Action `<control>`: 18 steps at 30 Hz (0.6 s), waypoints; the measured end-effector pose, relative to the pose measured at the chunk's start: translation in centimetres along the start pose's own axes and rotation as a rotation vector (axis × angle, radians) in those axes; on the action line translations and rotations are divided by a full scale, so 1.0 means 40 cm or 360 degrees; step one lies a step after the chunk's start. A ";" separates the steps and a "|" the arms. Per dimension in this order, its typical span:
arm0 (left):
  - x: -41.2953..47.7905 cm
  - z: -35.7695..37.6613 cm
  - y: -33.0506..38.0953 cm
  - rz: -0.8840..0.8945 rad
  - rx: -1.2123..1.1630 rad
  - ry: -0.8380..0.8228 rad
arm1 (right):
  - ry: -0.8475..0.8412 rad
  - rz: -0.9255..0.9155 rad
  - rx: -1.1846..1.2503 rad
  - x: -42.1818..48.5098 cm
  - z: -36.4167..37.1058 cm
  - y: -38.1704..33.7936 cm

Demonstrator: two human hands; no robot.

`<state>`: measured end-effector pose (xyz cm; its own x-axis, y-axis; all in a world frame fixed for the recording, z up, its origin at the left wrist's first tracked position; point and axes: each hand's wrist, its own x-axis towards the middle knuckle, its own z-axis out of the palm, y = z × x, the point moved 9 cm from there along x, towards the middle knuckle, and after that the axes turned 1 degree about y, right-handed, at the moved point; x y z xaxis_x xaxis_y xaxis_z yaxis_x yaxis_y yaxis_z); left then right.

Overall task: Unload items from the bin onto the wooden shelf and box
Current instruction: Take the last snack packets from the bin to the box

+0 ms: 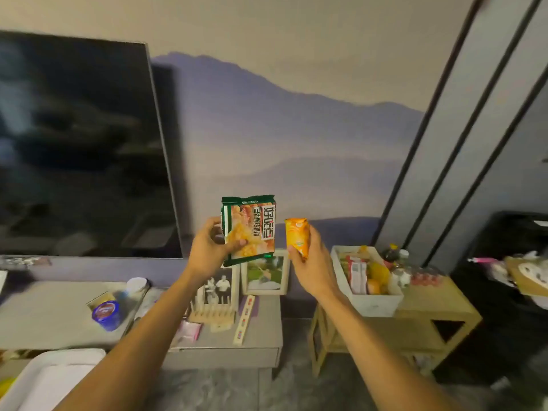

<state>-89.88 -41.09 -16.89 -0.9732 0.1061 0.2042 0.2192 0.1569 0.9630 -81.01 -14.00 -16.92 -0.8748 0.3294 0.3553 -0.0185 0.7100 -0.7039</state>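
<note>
Before the mountain mural (267, 129), our left hand (207, 250) grips an upright green snack packet (250, 229), and our right hand (312, 262) grips an orange drink carton (297, 237), nearer the white box (376, 302) down-right.

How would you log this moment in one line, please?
left hand: holds green packet | right hand: holds orange carton | both aloft, unplaced

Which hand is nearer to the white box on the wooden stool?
Right. The right hand, holding an orange carton, is just left of the white box; the left hand, holding a green packet, is farther left.
</note>
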 end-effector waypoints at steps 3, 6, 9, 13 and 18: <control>-0.032 0.229 0.025 -0.0014 -0.0060 -0.0113 | 0.0075 0.0100 -0.0074 -0.023 -0.153 0.145; -0.059 0.412 0.033 -0.0036 -0.0075 -0.0222 | 0.0112 0.0182 -0.0164 -0.039 -0.274 0.263; -0.063 0.532 0.019 -0.0069 -0.0069 -0.0276 | 0.0154 0.0271 -0.0192 -0.041 -0.359 0.371; -0.033 0.687 0.006 -0.0108 -0.0021 -0.0354 | 0.0218 0.0391 -0.0196 -0.027 -0.434 0.529; 0.068 0.874 -0.070 -0.0170 0.0037 -0.0451 | 0.0159 0.0568 -0.0301 0.039 -0.453 0.722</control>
<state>-90.68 -6.91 -25.19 -0.9332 0.3570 0.0414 0.1211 0.2040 0.9715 -74.16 18.30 -25.56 -0.7588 0.6277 0.1740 0.3745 0.6390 -0.6718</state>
